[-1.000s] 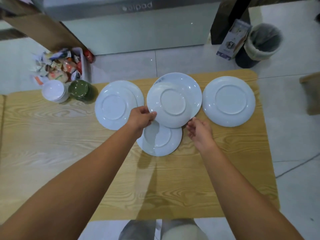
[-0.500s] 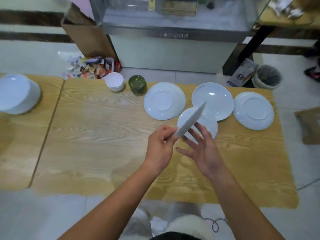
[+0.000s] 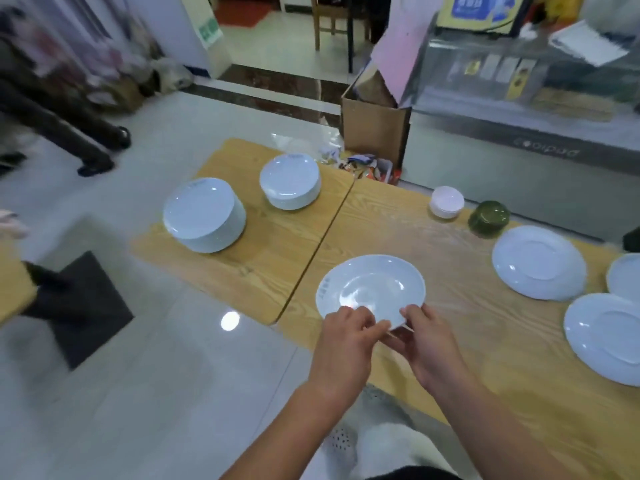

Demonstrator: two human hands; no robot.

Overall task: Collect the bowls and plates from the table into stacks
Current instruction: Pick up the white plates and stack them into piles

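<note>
Item: white plate (image 3: pixel 370 289), right side up, being held clear above the wooden table (image 3: pixel 381 237) near its left edge, pinched at the near rim only. Left hand (image 3: pixel 341 344) gripping the rim with fingers curled over the top; right hand (image 3: pixel 427 344) closing on the same rim, thumb on top and fingers (image 3: pixel 398 339) tucking underneath. Far rim hanging unsupported, so likely tipping forward or slipping out of so shallow a hold. Destination, judging by the task: tall stack of plates (image 3: pixel 204 216) on the adjoining table (image 3: pixel 273 233), well apart to the left, with a smaller stack (image 3: pixel 290 181) standing behind it. Risks: clipping the seam between the two tables in passing; landing off-centre and sliding off the tall pile or toppling it; chipping on a hard set-down. Remaining on the table, face down: three plates (image 3: pixel 538 263) to the right, one cut off by the frame. Also waiting at the far edge: white bowl (image 3: pixel 446 201) and green bowl (image 3: pixel 489 218).
</note>
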